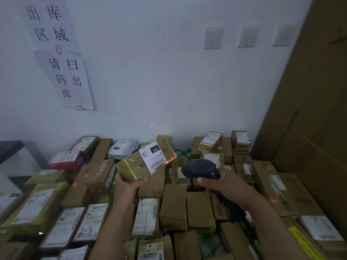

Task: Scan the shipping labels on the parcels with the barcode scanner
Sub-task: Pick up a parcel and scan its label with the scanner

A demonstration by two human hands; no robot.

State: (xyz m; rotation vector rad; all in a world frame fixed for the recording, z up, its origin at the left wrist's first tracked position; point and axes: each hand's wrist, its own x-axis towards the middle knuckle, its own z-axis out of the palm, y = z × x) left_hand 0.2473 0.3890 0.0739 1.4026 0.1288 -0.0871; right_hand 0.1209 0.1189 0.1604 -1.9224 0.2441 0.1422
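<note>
My left hand (125, 184) holds up a small parcel (131, 167) wrapped in yellowish tape, tilted, above the pile. Its white shipping label (153, 159) faces me and reads 231. My right hand (223, 186) grips the handle of a dark barcode scanner (200, 168), whose head points at the parcel from the right. A red scan line (170, 160) falls across the label's right edge and the tape beside it. Below both hands lie many other brown parcels (173, 209) with labels.
A tall cardboard sheet (308, 109) leans at the right. The white wall behind carries paper signs (69, 79) and three switches (213, 37). A red box (64, 159) lies at the left, a dark table edge (11, 147) beyond it. Red laser specks (152, 125) dot the wall.
</note>
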